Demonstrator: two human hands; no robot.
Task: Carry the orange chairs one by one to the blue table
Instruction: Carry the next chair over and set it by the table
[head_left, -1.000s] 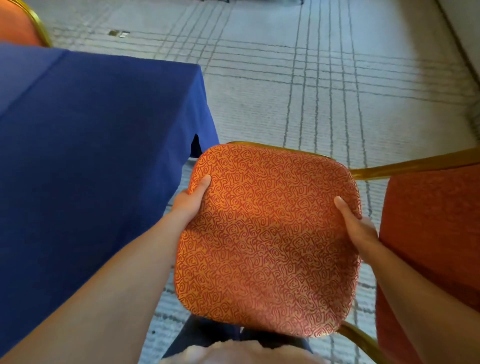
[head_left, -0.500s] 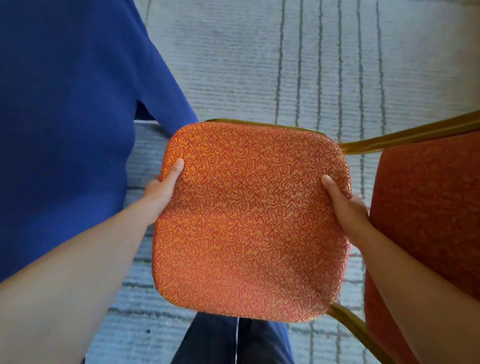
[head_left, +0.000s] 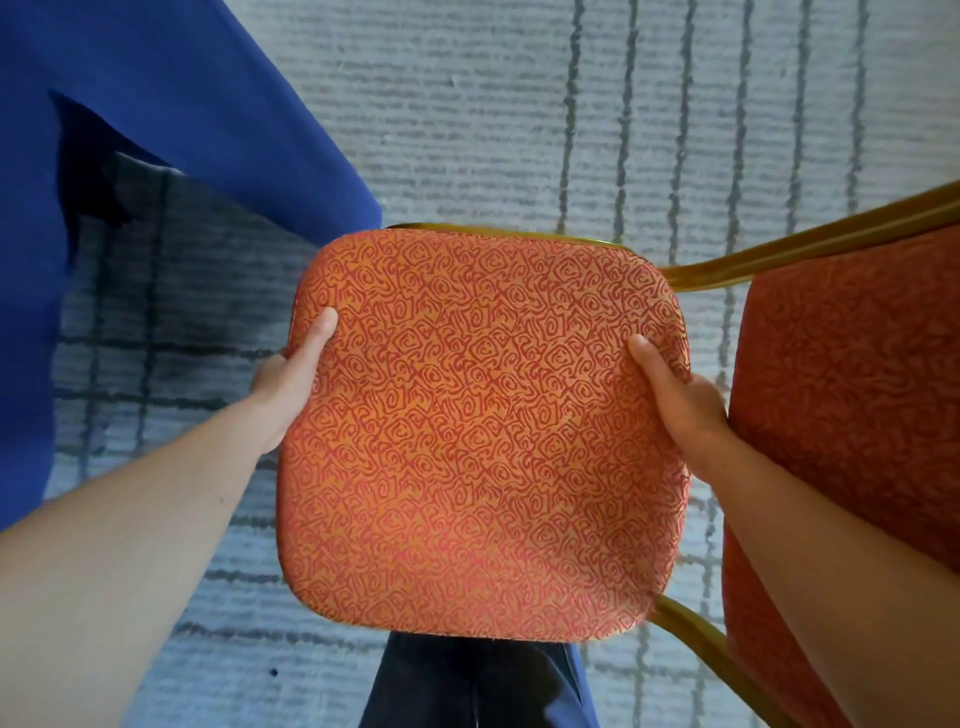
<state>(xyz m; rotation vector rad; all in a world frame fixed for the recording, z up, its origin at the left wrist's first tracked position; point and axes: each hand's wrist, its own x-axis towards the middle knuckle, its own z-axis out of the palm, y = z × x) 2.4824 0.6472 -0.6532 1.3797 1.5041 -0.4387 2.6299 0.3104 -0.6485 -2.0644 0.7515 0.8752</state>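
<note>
We grip the orange chair (head_left: 483, 431) by its seat, our left hand (head_left: 291, 379) clamped on the left edge and our right hand (head_left: 680, 400) on the right, thumbs on top of the patterned cushion, fingers hidden beneath. The seat faces up at us. The backrest (head_left: 857, 389) rises at our right, so the chair's front-to-back line runs across the frame, front edge toward the blue table (head_left: 156, 104). The chair is just beside the tablecloth's hanging corner, above grey lined carpet (head_left: 519, 104).
</note>
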